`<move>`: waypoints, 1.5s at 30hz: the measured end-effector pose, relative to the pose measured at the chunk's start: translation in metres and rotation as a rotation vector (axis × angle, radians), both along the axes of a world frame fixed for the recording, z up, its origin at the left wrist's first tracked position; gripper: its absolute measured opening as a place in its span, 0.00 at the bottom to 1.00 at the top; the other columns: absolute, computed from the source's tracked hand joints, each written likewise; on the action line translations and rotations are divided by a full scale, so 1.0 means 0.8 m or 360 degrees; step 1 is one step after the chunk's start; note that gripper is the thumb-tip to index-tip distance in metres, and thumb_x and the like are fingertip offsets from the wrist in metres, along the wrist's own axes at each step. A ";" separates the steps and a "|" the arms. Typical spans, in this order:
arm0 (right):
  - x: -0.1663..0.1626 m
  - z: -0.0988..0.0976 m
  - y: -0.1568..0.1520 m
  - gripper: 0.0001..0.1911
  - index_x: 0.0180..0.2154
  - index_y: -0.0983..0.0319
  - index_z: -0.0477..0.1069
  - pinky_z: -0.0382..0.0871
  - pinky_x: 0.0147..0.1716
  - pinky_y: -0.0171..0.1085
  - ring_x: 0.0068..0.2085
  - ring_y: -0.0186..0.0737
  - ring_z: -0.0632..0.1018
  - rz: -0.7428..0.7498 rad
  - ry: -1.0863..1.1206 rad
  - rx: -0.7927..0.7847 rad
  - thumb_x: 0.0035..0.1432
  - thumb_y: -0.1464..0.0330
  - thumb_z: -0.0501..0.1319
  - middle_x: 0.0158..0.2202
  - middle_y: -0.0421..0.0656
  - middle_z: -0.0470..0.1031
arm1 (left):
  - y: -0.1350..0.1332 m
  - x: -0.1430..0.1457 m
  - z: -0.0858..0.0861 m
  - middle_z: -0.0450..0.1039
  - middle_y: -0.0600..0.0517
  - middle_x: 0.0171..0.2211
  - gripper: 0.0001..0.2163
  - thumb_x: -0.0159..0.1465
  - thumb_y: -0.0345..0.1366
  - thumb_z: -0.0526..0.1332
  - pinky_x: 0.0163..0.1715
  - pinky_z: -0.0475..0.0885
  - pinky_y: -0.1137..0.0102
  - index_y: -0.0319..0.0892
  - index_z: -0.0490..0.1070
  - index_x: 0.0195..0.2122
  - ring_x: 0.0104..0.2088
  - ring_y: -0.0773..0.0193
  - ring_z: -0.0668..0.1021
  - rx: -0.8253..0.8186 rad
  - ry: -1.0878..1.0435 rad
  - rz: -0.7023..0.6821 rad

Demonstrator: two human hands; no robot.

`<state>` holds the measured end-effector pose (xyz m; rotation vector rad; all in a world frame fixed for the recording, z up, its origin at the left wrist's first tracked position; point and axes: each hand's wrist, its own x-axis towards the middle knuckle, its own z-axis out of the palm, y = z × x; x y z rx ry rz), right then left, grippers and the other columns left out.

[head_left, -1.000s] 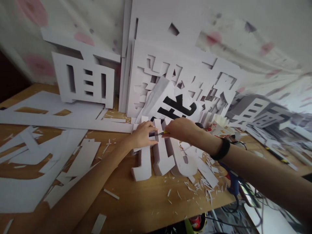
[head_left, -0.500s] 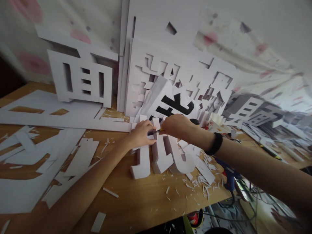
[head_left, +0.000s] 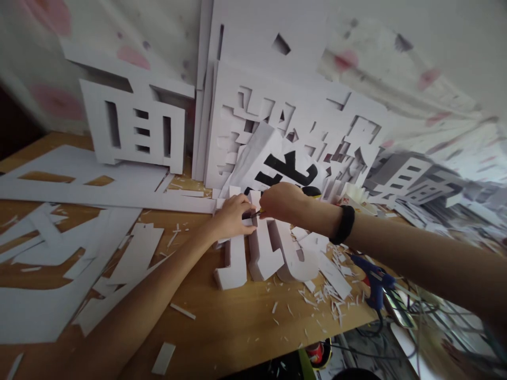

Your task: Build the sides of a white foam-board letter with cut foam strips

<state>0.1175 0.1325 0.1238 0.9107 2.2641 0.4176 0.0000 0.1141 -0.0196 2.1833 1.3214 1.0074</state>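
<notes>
A white foam-board character (head_left: 265,258) with thick side walls stands on the wooden table in front of me. My left hand (head_left: 234,217) is bent around its upper left part, thumb and fingers gripping the board. In my right hand (head_left: 282,205) is a utility knife (head_left: 257,214); its yellow tip and thin blade reach toward the board between my left thumb and fingers. Most of the knife is hidden by my fist. Just behind leans a white sheet (head_left: 257,153) printed with a bold black character.
Cut white boards (head_left: 35,311) and strips cover the left side. A standing white character (head_left: 154,119) and large cut-out panels (head_left: 253,68) lean at the back. Scraps (head_left: 328,295), a blue glue gun (head_left: 374,279) and cables lie right, near the table's front edge.
My right wrist and forearm have shifted slightly, uncovering more of the glue gun. The view has moved a little; both hands keep their holds at the same spot.
</notes>
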 end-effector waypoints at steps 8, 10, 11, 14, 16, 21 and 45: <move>-0.004 -0.002 0.002 0.12 0.32 0.63 0.79 0.64 0.26 0.42 0.35 0.51 0.78 0.0032 0.0004 -0.0015 0.60 0.61 0.65 0.34 0.53 0.78 | -0.001 0.001 0.000 0.69 0.48 0.42 0.14 0.51 0.36 0.69 0.49 0.70 0.57 0.44 0.72 0.39 0.44 0.54 0.74 0.0044 -0.0026 0.0011; -0.003 -0.002 0.002 0.11 0.32 0.63 0.79 0.64 0.26 0.42 0.35 0.51 0.78 0.0030 0.0022 -0.0011 0.60 0.61 0.65 0.34 0.54 0.78 | -0.003 0.001 0.002 0.69 0.49 0.43 0.14 0.51 0.35 0.68 0.49 0.71 0.57 0.44 0.72 0.39 0.44 0.55 0.75 0.0024 -0.0041 0.0003; -0.002 -0.002 0.001 0.11 0.32 0.63 0.79 0.64 0.26 0.42 0.35 0.51 0.78 0.0027 0.0032 -0.0008 0.60 0.61 0.65 0.34 0.53 0.78 | -0.003 0.001 0.003 0.69 0.49 0.43 0.13 0.52 0.35 0.68 0.49 0.71 0.57 0.44 0.72 0.39 0.44 0.55 0.75 0.0012 -0.0042 0.0000; 0.000 -0.004 0.002 0.10 0.32 0.62 0.79 0.64 0.26 0.42 0.34 0.50 0.78 0.0010 0.0051 -0.0005 0.59 0.61 0.66 0.32 0.52 0.77 | -0.005 0.002 0.007 0.68 0.49 0.44 0.14 0.51 0.35 0.68 0.49 0.70 0.56 0.44 0.71 0.38 0.45 0.54 0.75 -0.0007 -0.0036 0.0001; 0.001 -0.005 0.004 0.09 0.31 0.61 0.79 0.65 0.26 0.42 0.34 0.50 0.77 -0.0003 0.0063 0.0000 0.58 0.62 0.66 0.31 0.51 0.77 | -0.006 0.003 0.009 0.69 0.49 0.44 0.14 0.51 0.35 0.68 0.49 0.70 0.55 0.44 0.70 0.38 0.46 0.54 0.75 -0.0008 -0.0034 -0.0002; 0.005 -0.007 0.005 0.06 0.33 0.63 0.79 0.66 0.26 0.41 0.34 0.50 0.78 -0.0009 0.0082 -0.0011 0.58 0.66 0.66 0.31 0.51 0.77 | -0.008 0.007 0.014 0.70 0.49 0.41 0.15 0.50 0.34 0.68 0.49 0.68 0.54 0.44 0.68 0.37 0.43 0.54 0.75 -0.0022 0.0016 0.0019; 0.101 -0.056 0.003 0.23 0.39 0.66 0.76 0.60 0.24 0.38 0.32 0.47 0.79 -0.0061 0.0480 -0.0006 0.69 0.55 0.52 0.31 0.52 0.79 | 0.011 0.006 0.051 0.71 0.46 0.42 0.17 0.49 0.35 0.66 0.44 0.71 0.56 0.44 0.74 0.41 0.42 0.50 0.75 -0.0183 0.0448 -0.0239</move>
